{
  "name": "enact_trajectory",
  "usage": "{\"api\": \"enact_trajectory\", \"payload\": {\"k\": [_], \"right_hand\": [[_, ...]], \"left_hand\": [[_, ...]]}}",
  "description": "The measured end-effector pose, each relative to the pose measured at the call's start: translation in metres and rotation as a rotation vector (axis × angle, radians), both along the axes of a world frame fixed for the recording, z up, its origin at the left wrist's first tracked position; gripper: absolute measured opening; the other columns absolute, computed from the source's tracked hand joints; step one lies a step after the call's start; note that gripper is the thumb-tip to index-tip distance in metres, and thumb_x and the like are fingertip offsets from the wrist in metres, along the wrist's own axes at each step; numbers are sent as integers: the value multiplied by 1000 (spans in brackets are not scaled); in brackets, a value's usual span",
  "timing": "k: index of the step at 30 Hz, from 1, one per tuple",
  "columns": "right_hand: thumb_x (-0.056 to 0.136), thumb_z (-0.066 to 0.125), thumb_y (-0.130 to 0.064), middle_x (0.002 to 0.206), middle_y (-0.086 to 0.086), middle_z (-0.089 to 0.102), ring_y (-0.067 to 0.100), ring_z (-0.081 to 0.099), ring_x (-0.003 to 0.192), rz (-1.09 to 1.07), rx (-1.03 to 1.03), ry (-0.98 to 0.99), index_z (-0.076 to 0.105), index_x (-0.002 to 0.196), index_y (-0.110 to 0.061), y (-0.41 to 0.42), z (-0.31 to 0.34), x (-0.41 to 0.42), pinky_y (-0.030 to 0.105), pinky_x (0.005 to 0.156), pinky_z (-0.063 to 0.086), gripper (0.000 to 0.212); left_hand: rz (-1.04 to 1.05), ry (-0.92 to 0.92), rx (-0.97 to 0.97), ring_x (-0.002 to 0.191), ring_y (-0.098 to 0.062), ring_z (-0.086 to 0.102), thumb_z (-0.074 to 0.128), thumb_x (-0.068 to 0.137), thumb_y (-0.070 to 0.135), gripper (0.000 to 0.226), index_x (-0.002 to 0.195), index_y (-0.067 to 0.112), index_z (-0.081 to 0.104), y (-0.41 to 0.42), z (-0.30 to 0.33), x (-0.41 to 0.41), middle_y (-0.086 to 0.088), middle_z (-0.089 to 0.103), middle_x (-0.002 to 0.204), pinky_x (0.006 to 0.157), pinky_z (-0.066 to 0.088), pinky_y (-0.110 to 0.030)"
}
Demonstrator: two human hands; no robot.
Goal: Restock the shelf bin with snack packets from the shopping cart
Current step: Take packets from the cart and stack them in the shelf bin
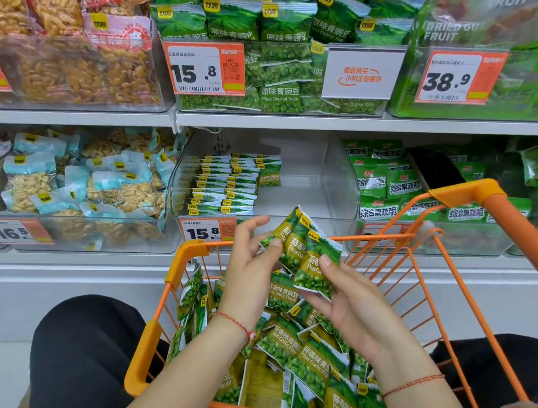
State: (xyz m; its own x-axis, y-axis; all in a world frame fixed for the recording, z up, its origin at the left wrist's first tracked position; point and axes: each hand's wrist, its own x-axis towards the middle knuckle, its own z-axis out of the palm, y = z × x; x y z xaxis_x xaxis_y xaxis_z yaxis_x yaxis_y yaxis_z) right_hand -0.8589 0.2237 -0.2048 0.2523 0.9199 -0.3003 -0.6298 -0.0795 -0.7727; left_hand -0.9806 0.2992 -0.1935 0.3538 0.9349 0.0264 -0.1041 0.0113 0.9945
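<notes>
Green-and-yellow garlic pea packets (305, 254), a small fan of maybe three, sit above the orange shopping cart (462, 193). Right hand (350, 305) pinches the fan from below, thumb on the front face. Left hand (249, 263) touches the fan's left edge with relaxed fingers, not clamped as far as I can see; it looks like squaring the stack.

Target looks like the clear shelf bin (333, 178) on the lower shelf, just beyond the cart's far rim. Neat rows of stacked packets (229, 184) fill its left side; right side is bare.

Risks, as I judge them:
- Slick film, loose fan, one pinch point: outer packet may slide out and drop back into the cart or onto the floor gap between cart and shelf.
- Cart's far rim sits close to the bin's front lip; a low reach may snag.
- Packets dropped in unaligned could knock the existing rows over.
- Similar green packs in the upper bin (278, 77): wrong-flavour mix-up possible.
</notes>
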Motion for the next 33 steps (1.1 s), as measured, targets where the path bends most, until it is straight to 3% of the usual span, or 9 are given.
{"api": "enact_trajectory", "payload": {"k": [2, 6, 11, 13, 17, 23, 27, 30, 33], "right_hand": [[81, 63, -20, 111, 4, 71, 18, 67, 102, 3, 5, -61, 57, 117, -5, -1, -1, -1, 35, 84, 57, 39], [82, 63, -38, 130, 2, 59, 21, 67, 104, -30, -54, -162, 50, 130, -9, -2, -1, -1, 41, 94, 52, 58], [93, 51, -37, 90, -29, 66, -15, 59, 86, -32, -57, -331, 60, 102, -29, -3, 3, -7, 36, 105, 42, 15], [91, 52, -38, 100, -25, 64, -11, 58, 93, -23, -47, -337, 60, 106, -27, -3, 4, -8, 38, 106, 42, 21], [80, 57, -48, 139, -4, 50, 2, 47, 123, 13, -37, -380, 49, 134, -12, -3, 8, -11, 39, 107, 42, 66], [84, 51, -50, 142, -4, 45, 7, 46, 124, 7, -60, -500, 42, 141, -13, -1, 6, -13, 33, 105, 42, 68], [94, 48, -38, 126, -5, 58, 3, 56, 111, 24, -85, -495, 49, 133, -13, 2, 1, -14, 35, 105, 43, 46], [80, 59, -40, 125, 3, 62, 13, 55, 118, 49, -64, -414, 56, 125, -5, 6, 5, -10, 41, 105, 44, 57], [69, 71, -35, 126, 6, 61, 17, 54, 120, 88, -50, -360, 55, 127, -2, 19, 18, -5, 37, 98, 49, 69]], "left_hand": [[-63, 7, -1, 108, -24, 60, 48, 95, 2, 43, 115, 39, 53, 1, 4, -2, -7, 59, 120, 93, 49, -41], [-157, 51, 8, 110, -22, 59, 46, 93, 0, 41, 113, 34, 59, -1, 7, -2, -8, 54, 120, 88, 51, -33], [-165, 117, 56, 90, -14, 59, 49, 96, 12, 19, 99, 31, 53, -5, 2, 0, 7, 54, 97, 94, 46, -48], [-191, 136, 54, 99, -8, 58, 54, 94, 27, 12, 104, 31, 47, -8, 2, 1, 13, 55, 105, 100, 45, -42], [-271, 260, 149, 125, 16, 26, 53, 94, 38, 55, 141, 35, 25, -14, 1, 0, 28, 27, 136, 106, 23, -14], [-290, 469, 268, 134, 7, 7, 30, 95, 51, 68, 151, 31, -4, -17, 1, -1, 14, 6, 157, 106, 9, -17], [-299, 593, 368, 143, -3, 4, 31, 90, 63, 84, 149, 28, -17, -22, 1, -4, 12, -3, 158, 105, 9, -18], [-271, 617, 404, 145, -6, 4, 27, 93, 59, 79, 146, 27, -20, -13, 2, -9, 10, -2, 159, 108, 8, -18], [-238, 611, 386, 146, -9, 5, 21, 89, 64, 78, 147, 28, -16, 2, 6, -13, 5, 3, 160, 119, 10, -32]]}}
